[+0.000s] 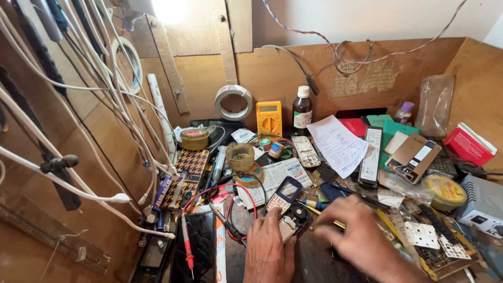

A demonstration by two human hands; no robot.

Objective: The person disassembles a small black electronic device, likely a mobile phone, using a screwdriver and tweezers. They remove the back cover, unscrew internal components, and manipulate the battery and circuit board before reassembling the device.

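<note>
While the left hand (268,246) lies flat with its fingertips pressed on an opened small phone (285,202) just below the middle of the frame, seemingly to keep it from sliding, the right hand (356,236) hovers to its right with fingers loosely curled over a thin yellow-handled tool (320,215); whether it actually grips the tool I cannot tell. Crowding the phone are red and black probe leads (230,202) at its left, a printed leaflet (275,178) above it, and, further up, a yellow multimeter (269,118), a dark bottle (302,110) and a handwritten sheet (338,144), leaving little bare workbench (314,262).
</note>
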